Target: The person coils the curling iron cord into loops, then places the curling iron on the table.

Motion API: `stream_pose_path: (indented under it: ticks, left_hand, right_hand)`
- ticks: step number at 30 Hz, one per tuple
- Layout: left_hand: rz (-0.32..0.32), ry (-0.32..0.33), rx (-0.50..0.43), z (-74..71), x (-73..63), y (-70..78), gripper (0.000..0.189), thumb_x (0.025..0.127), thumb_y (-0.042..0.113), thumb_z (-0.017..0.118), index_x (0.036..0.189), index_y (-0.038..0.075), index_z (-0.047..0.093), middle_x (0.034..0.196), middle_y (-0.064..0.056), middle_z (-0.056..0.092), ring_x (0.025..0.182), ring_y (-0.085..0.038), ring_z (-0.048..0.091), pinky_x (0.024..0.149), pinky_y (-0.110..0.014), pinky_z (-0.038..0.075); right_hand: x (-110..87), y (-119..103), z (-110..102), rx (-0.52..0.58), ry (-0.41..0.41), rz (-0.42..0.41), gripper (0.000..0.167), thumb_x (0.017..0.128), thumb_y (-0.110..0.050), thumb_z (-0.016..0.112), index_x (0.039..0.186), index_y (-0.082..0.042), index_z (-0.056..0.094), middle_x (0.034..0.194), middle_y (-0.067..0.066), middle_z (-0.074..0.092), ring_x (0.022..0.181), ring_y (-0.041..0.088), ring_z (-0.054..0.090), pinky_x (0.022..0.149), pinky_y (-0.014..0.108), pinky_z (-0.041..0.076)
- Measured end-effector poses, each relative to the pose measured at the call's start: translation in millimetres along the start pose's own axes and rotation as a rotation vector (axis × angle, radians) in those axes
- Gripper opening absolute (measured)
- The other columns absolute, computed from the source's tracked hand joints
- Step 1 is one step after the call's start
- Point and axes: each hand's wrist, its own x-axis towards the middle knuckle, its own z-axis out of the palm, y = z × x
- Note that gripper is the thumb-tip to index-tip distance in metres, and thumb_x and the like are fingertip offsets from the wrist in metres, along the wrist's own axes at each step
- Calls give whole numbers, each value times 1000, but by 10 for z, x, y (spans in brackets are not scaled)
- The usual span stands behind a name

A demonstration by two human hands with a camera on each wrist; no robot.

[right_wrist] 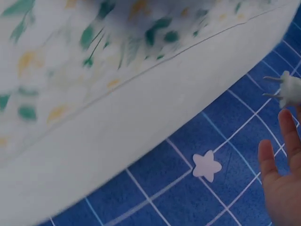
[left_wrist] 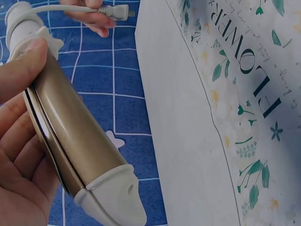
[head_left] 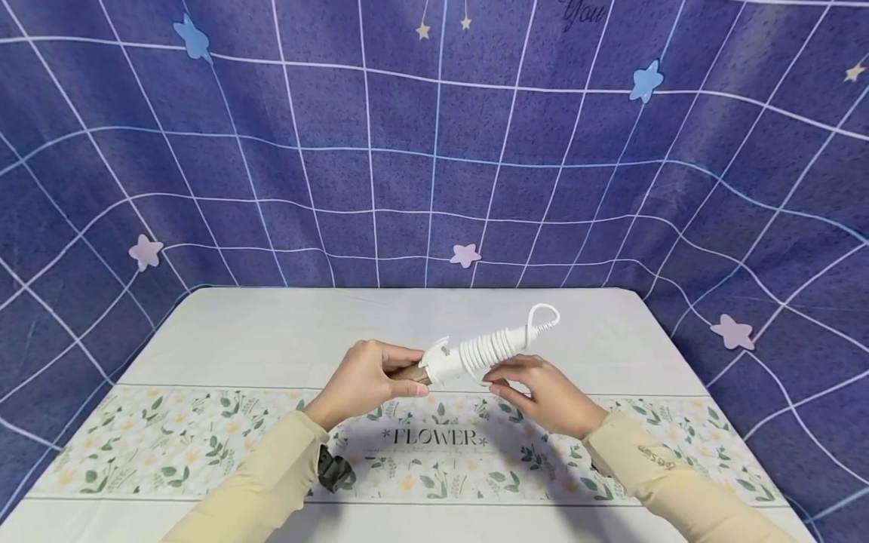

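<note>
A curling iron [head_left: 441, 363] is held up above the table, tilted with its white handle toward the upper right. My left hand [head_left: 370, 377] grips its gold barrel [left_wrist: 77, 117], thumb on top and fingers underneath. The barrel ends in a white tip [left_wrist: 120, 193]. A white cord [head_left: 487, 348] is wound in several turns around the handle and loops out past its end. My right hand [head_left: 539, 392] pinches the cord's free end near the two-pin plug [left_wrist: 115, 11]. In the right wrist view, the plug [right_wrist: 290, 89] shows at the right edge, its pins pointing left.
The table [head_left: 326, 313] has a white cover with a floral band lettered FLOWER [head_left: 434, 437]. Behind and beside it hangs a blue grid-patterned curtain [head_left: 400, 181] with stars. A black strap piece [head_left: 334, 469] shows by the left wrist.
</note>
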Motion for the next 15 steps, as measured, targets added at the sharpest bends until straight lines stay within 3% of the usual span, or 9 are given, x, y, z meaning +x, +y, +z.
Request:
stream_pose_path:
  ticks: [5, 11, 15]
  left_hand:
    - [17, -51, 10, -11, -24, 12, 47, 80, 16, 87, 122, 1, 73, 110, -10, 76, 89, -9, 73, 78, -23, 57]
    - [58, -83, 61, -35, -42, 24, 46, 79, 17, 88, 120, 3, 74, 110, -8, 76, 85, -5, 71, 75, -24, 56]
    - [83, -90, 137, -61, -32, 47, 48, 78, 22, 88, 121, 6, 74, 113, -6, 75, 86, -4, 69, 78, -26, 55]
  right_hand:
    - [-31, 65, -8, -113, 37, -68, 23, 96, -17, 70, 117, -9, 72, 110, 3, 74, 101, 22, 70, 95, 47, 52]
    - [-49, 109, -134, -116, 161, -167, 41, 77, 0, 84, 114, 4, 67, 112, 14, 70, 104, 32, 68, 91, 47, 54]
    - [-1, 142, -263, -94, 155, -265, 36, 74, 2, 82, 108, -4, 71, 110, 7, 72, 108, 33, 66, 95, 52, 51]
